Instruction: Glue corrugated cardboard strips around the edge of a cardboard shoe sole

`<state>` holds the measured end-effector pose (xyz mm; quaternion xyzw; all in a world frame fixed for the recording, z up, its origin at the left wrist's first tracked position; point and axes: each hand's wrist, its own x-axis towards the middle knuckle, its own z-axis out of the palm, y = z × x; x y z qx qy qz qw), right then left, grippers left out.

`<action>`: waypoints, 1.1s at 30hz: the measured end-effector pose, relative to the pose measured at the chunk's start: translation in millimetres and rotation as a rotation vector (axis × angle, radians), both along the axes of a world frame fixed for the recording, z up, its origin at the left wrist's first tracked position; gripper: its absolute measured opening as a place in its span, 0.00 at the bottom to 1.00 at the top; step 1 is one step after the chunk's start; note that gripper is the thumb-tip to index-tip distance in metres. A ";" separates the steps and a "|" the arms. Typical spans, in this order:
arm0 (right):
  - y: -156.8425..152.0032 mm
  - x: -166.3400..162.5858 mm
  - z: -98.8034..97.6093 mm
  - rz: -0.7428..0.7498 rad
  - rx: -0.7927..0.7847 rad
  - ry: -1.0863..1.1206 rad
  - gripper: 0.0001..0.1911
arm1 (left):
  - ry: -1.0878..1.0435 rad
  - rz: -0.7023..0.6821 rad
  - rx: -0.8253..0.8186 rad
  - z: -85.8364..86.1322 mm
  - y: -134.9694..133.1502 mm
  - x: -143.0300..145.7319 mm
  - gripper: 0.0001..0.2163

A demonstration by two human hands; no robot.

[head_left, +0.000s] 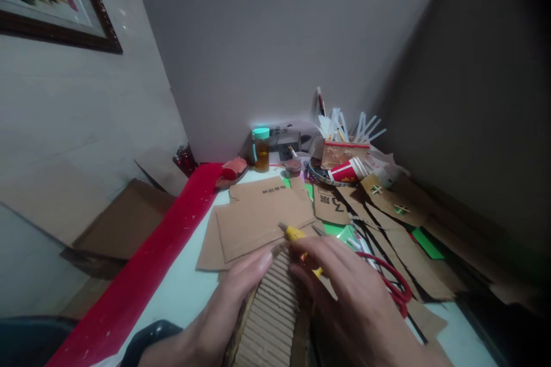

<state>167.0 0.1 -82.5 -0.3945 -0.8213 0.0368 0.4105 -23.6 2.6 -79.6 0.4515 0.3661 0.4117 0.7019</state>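
Observation:
A long piece of corrugated cardboard (271, 309), its ridges facing up, runs toward me at the bottom centre. My left hand (224, 304) grips its left side, the thumb at the far end. From the right, my right hand (348, 287) closes over the far end and right edge with bent fingers. Just beyond those fingers shows a yellow tool (295, 234) with a dark pointed tip; most of it is hidden, and whether a finger touches it is unclear. Red-handled scissors (396, 284) lie beside my right hand. Flat cardboard sheets (262, 221) lie ahead.
Cardboard strips (422, 252) cover the table's right side. Behind stand a bottle with a turquoise lid (260, 152), red paper cups (348, 170) and a box of white sticks (344, 152). Red cloth (172, 246) edges the left; a grey panel (279, 40) rises behind.

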 end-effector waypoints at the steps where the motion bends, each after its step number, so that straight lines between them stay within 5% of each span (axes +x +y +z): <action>1: -0.7 0.0 -1.8 0.007 0.009 -0.015 0.12 | 0.016 0.007 0.015 -2.5 0.1 -0.6 0.15; 6: -4.2 4.1 -4.0 -0.001 0.016 -0.027 0.13 | 0.005 0.023 0.002 -11.2 1.1 0.2 0.18; 13: -6.9 6.9 11.2 0.203 -0.195 0.068 0.15 | -0.061 -0.014 0.006 -11.0 4.9 -1.3 0.15; 23: -11.9 5.7 20.4 0.252 -0.230 -0.144 0.17 | -0.148 -0.079 0.082 -1.4 2.8 3.2 0.16; 33: -8.7 23.1 30.8 0.313 -0.615 0.148 0.04 | -0.211 -0.090 -0.069 -11.8 1.5 5.0 0.16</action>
